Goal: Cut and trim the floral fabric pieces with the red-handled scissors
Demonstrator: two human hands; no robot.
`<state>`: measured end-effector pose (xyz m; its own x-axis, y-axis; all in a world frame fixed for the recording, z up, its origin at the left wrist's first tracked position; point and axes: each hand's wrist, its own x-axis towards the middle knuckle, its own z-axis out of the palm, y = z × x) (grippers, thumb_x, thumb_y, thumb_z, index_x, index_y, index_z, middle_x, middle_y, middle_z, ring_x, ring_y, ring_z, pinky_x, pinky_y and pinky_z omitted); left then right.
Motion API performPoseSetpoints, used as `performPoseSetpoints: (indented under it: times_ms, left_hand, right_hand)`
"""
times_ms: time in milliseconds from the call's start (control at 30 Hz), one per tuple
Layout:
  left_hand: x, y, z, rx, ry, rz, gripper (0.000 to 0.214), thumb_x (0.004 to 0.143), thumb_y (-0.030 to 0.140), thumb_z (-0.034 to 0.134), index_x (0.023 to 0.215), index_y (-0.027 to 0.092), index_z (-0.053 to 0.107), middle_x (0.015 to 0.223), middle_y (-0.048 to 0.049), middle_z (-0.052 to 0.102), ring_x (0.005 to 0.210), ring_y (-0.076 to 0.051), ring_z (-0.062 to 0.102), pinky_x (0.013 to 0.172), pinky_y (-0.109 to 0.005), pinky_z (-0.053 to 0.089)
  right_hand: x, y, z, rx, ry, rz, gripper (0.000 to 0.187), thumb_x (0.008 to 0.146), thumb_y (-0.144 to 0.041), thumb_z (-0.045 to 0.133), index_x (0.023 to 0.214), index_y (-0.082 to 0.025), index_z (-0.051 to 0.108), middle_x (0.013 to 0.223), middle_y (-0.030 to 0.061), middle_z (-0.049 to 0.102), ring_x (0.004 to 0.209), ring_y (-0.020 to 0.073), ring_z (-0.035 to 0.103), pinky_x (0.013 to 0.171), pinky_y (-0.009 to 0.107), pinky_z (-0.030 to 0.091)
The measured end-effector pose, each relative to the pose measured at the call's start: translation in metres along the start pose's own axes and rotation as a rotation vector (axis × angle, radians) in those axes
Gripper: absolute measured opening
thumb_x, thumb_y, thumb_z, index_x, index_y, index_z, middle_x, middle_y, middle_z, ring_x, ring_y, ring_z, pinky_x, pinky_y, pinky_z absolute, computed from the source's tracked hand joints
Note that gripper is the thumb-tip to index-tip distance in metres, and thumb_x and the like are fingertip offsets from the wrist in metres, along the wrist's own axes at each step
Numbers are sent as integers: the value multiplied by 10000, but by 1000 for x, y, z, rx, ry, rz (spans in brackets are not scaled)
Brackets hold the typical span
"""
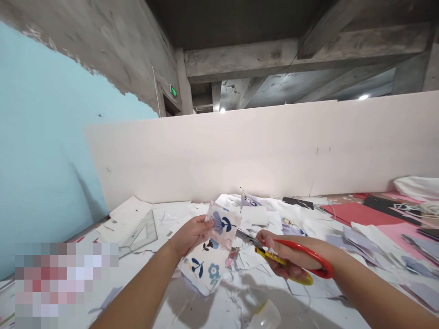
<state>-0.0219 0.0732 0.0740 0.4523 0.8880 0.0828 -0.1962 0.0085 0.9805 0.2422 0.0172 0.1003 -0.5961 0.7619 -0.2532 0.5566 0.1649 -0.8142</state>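
Slightly left of centre, my left hand [192, 235] pinches a piece of white fabric with blue flowers [206, 262] by its upper part. The piece hangs in folds, its lower end above the table. My right hand [277, 256] grips a pair of scissors [298, 253] with one red and one yellow handle. Their metal blades point left, with the tips close to the fabric's right edge. Whether the tips touch the cloth I cannot tell. White scraps and offcuts [254, 269] lie beneath both hands.
A clear set square [147, 233] lies at the left. Red sheets [353, 214] and lilac pieces [363, 242] are at the right. A translucent cup-like container [265, 315] stands at the near edge. Behind the table rises a white partition [206, 160].
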Motion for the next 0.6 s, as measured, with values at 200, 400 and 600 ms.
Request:
performPoseSetpoints:
  times_ms: [200,400,600]
  left_hand:
    - [-2,4,-9,68,-49,-54,315,702,341,641,921,115,625,898,-116,666,828,-214,619,788,-330,439]
    - [5,0,-20,62,34,3,333,687,382,644,890,120,614,855,-96,662,795,-202,613,775,-323,440]
    - [6,-14,-7,80,-80,-81,319,669,355,664,886,124,635,817,-93,663,761,-203,617,752,-320,442]
  right_hand:
    - [3,10,-1,-27,40,19,545,777,-692,179,819,-211,433,560,-16,510,373,60,331,407,193,341]
    - [-6,11,-15,-68,167,131,499,748,-707,271,876,-250,427,600,-19,526,367,64,309,368,188,302]
    - [2,20,-8,-28,182,135,606,717,-742,251,608,-190,476,455,-11,443,334,69,331,372,207,308]
